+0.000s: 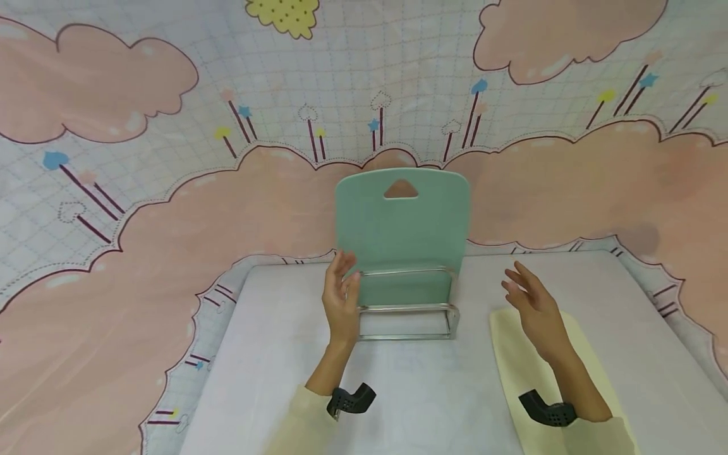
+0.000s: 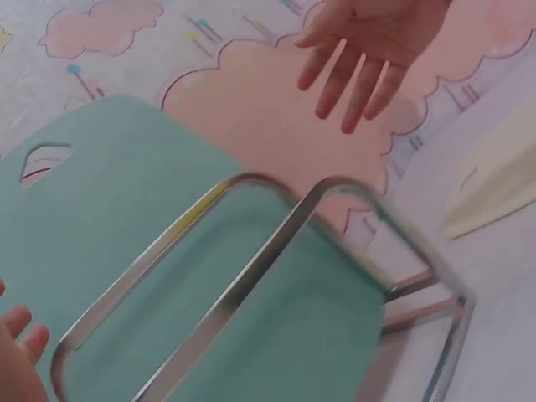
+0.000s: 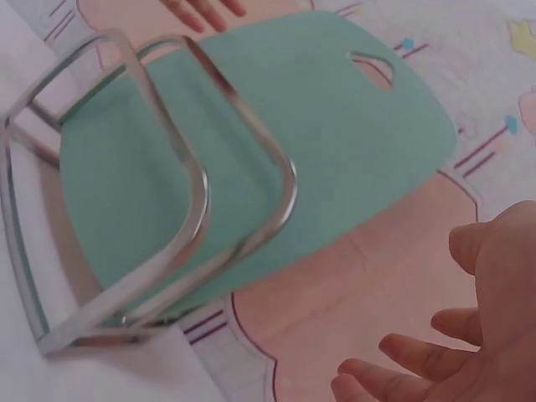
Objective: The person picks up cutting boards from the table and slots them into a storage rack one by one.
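A mint-green cutting board (image 1: 402, 234) with a handle hole near its top stands upright in a silver metal rack (image 1: 406, 308). At the rack's left side is my left hand (image 1: 341, 306), its fingers loosely bent with nothing in them. The right wrist view shows those left fingers (image 3: 201, 12) just beyond the board's edge. My right hand (image 1: 534, 313) hovers to the right of the rack, fingers spread and holding nothing; in the left wrist view its palm (image 2: 377, 33) faces the rack.
A pale yellow cloth (image 1: 512, 373) lies on the white table (image 1: 273, 354) below my right hand. Behind the table hangs a curtain (image 1: 284, 208) printed with clouds. Each wrist wears a black camera band (image 1: 351, 399).
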`<state>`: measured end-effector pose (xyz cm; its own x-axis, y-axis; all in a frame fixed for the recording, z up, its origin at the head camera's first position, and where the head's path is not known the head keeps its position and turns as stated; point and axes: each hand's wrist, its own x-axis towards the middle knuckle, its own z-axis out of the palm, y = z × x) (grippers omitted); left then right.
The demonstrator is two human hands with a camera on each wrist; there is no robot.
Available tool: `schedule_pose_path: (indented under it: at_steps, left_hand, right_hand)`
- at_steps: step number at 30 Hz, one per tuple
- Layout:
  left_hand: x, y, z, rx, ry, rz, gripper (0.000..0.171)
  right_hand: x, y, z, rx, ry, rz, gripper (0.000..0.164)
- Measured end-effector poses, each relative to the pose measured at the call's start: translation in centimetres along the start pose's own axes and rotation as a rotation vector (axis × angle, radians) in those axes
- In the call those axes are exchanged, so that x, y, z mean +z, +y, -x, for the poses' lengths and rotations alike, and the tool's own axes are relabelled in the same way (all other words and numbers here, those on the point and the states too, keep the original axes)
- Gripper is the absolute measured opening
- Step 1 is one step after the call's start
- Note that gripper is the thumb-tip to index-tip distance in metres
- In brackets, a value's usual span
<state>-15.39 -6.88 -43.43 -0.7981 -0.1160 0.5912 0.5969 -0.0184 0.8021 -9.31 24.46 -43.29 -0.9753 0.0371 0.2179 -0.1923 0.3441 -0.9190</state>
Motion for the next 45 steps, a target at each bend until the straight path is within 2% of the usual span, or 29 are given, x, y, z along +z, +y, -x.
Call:
schedule_pose_path:
  at_steps: [7, 13, 17, 22, 25, 28, 32, 38, 45]
  left_hand:
    - [2.4, 0.1, 2.6, -0.025, -0.055, 0.103, 0.042]
    - [5.1, 0.1, 5.1, -0.051, -0.181, 0.199, 0.041]
    - [7.0, 0.5, 6.8, -0.111, -0.253, 0.238, 0.041]
    - [9.1, 0.4, 8.8, -0.276, -0.334, 0.348, 0.042]
    - [10.1, 0.3, 10.0, -0.398, -0.347, 0.413, 0.041]
    - [11.2, -0.1, 11.3, -0.514, -0.34, 0.42, 0.04]
    - [12.6, -0.9, 12.9, -0.647, -0.332, 0.387, 0.042]
    - [14.8, -1.8, 14.8, -0.781, -0.291, 0.398, 0.043]
    - [16.5, -2.5, 16.2, -0.891, -0.246, 0.37, 0.048]
  right_hand:
    - [-1.1, 1.7, 2.5, -0.028, 0.021, 0.002, 0.05]
    - [-2.6, 3.7, 5.2, -0.016, 0.053, 0.053, 0.048]
    - [-3.6, 5.2, 7.3, 0.05, 0.058, 0.128, 0.049]
    - [-4.6, 6.8, 9.4, 0.204, 0.061, 0.243, 0.054]
    - [-5.4, 7.4, 10.3, 0.298, 0.044, 0.308, 0.057]
    - [-6.2, 8.0, 11.1, 0.392, 0.015, 0.317, 0.062]
    - [-7.5, 9.0, 12.0, 0.505, 0.002, 0.277, 0.068]
    - [-9.3, 10.0, 12.5, 0.655, -0.003, 0.278, 0.073]
    - [-10.5, 10.8, 12.8, 0.666, 0.011, 0.242, 0.075]
